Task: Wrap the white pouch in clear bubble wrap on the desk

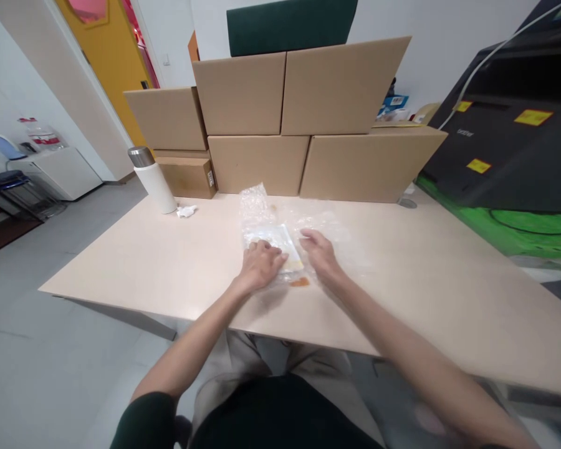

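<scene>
Head cam, looking down at a beige table [425, 280]. Left hand [260, 265] lying palm-down, fingers loosely curled, pressing on a clear plastic bag [280, 234] mid-table, just in front of the stacked cardboard boxes [303, 125]. Right hand [318, 252] flat on the same bag, fingers relaxed and a bit spread, not pinching anything. Something pale and flat [278, 240] inside the bag, hard to tell what. White bottle [153, 178] standing upright off to the left, crumpled white scrap [187, 211] beside it.
</scene>
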